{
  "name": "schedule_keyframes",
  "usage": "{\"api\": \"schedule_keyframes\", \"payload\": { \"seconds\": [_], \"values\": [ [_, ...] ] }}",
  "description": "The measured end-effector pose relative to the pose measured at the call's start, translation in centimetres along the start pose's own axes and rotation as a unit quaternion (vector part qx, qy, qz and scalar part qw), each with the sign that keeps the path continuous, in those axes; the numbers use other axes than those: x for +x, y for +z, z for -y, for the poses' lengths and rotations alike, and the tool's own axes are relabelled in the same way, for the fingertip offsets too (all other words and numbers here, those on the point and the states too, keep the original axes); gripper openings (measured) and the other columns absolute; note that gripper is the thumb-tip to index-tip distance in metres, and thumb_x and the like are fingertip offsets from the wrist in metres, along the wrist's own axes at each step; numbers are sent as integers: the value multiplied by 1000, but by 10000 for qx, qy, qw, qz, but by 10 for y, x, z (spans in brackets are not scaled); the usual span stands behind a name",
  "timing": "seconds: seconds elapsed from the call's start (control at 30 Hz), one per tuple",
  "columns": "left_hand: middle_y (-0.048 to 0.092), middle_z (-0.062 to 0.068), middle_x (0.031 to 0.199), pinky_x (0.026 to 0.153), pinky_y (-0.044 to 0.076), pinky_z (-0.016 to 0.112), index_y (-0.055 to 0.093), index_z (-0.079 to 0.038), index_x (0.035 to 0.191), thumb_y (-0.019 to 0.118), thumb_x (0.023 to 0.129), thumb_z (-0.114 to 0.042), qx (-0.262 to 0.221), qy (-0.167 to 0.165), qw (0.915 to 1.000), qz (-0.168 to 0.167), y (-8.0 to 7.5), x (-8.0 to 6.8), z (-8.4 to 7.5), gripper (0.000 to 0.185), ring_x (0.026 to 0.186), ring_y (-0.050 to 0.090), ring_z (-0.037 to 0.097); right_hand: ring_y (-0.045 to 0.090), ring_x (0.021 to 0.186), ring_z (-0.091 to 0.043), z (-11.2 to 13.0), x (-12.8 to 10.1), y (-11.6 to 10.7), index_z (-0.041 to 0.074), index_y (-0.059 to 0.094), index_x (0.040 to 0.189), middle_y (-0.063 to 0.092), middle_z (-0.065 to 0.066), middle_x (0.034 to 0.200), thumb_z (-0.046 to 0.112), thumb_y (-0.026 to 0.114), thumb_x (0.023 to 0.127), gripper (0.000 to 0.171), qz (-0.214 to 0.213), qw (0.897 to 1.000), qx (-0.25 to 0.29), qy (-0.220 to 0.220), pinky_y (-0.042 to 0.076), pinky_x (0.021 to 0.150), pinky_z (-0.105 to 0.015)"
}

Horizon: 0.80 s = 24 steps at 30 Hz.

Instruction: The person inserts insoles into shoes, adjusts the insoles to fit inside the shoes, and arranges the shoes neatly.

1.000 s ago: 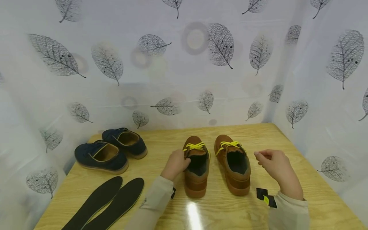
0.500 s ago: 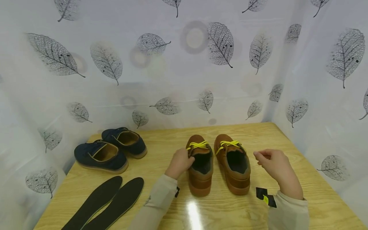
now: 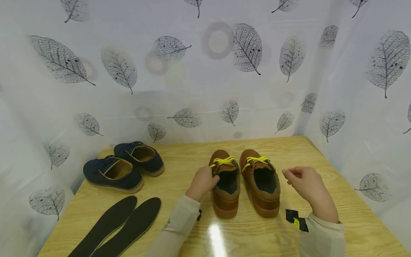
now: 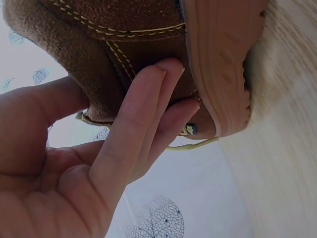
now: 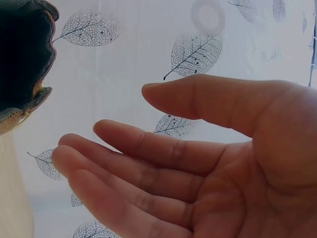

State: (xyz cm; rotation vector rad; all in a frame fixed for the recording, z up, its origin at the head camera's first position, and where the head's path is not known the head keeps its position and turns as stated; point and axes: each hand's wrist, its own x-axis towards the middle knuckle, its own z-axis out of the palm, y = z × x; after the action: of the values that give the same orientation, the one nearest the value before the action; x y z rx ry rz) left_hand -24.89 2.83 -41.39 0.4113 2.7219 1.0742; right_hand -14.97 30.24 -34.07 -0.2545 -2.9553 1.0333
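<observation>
Two brown shoes with yellow laces stand side by side on the table, toes pointing away. My left hand (image 3: 202,183) grips the left brown shoe (image 3: 226,203) by its left side. In the left wrist view the thumb hooks over the collar while the fingers (image 4: 133,106) lie along the suede outside, near the sole. Close beside it is the right brown shoe (image 3: 265,205), which neither hand touches. My right hand (image 3: 306,184) hovers to the right of that shoe, fingers loosely bent, holding nothing. Part of a shoe's dark opening (image 5: 22,54) shows at the right wrist view's left edge.
A navy shoe (image 3: 109,175) and another navy shoe (image 3: 151,162) stand at the back left of the wooden table (image 3: 257,239). Two black insoles (image 3: 128,225) lie in front of them. A white leaf-print curtain (image 3: 199,82) encloses the back and sides.
My left hand has slid the left brown shoe to the right, closer to the other brown shoe. The right hand has stayed in place.
</observation>
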Motion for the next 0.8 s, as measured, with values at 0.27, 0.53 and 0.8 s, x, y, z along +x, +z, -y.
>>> {"api": "schedule_keyframes", "payload": {
  "seconds": [0.27,0.53,0.8],
  "values": [
    [44,-1,57,44,35,22,51,-6,73,60,95,-20,-464,330,9973,474,-4,-6,14,27,47,41,10,63,95,-39,12,-1,6,-11,57,122,67,-22,101,31,48,101,47,-141,9993,-121,-321,49,78,-52],
    [63,5,81,57,46,26,65,-2,98,60,96,-23,-705,431,9916,997,-22,-20,28,21,64,58,13,63,96,-39,42,-9,26,-7,61,118,65,-24,108,27,51,100,40,-336,9955,21,-890,51,77,-49],
    [68,7,90,69,52,32,62,4,120,56,98,-21,-266,338,9991,55,-104,-57,48,33,76,65,17,65,74,-11,117,-34,92,5,70,96,69,0,85,5,67,89,7,-960,9510,872,-2806,53,62,-26]
  ]
}}
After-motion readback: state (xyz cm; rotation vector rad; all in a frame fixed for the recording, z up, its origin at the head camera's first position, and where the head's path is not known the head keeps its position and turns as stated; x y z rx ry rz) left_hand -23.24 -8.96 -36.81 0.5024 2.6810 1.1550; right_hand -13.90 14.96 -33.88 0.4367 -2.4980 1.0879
